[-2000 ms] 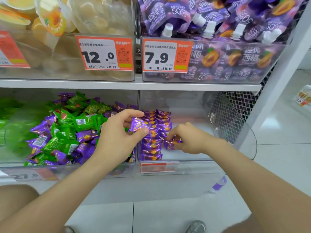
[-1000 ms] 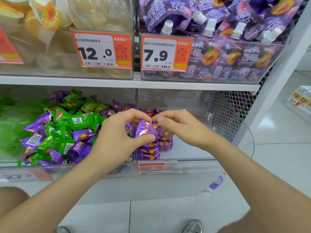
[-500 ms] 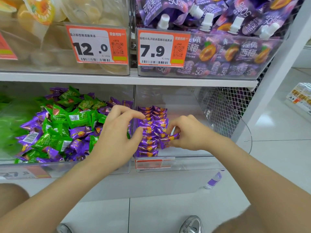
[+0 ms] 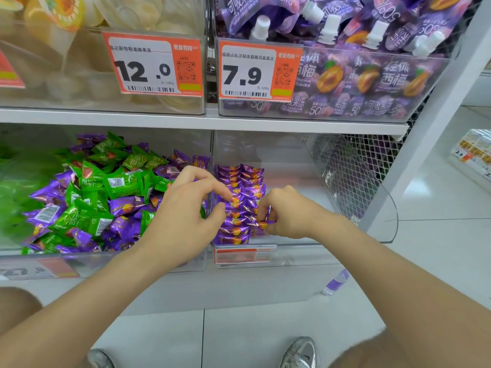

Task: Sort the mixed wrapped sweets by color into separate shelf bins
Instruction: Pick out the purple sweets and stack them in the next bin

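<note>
A clear bin (image 4: 106, 264) on the lower shelf holds a mixed pile of green sweets (image 4: 117, 183) and purple sweets (image 4: 125, 205). To its right a second clear bin (image 4: 297, 160) holds two neat rows of purple sweets (image 4: 239, 187). My left hand (image 4: 183, 216) hovers at the divider between the bins, fingers loosely curled, holding nothing I can see. My right hand (image 4: 287, 211) is inside the right bin and pinches a purple sweet (image 4: 267, 221) at the near end of the right row.
The upper shelf (image 4: 202, 120) carries a bin of pale jelly cups (image 4: 159, 19) and a bin of purple pouches (image 4: 372, 75), both with orange price tags. A wire mesh panel (image 4: 353, 166) closes the right side. A small bottle (image 4: 335, 282) lies on the floor.
My left hand held a purple sweet and passed it to my right hand at the divider. My right hand then carried it down onto the right row, and my left hand is now bare.
</note>
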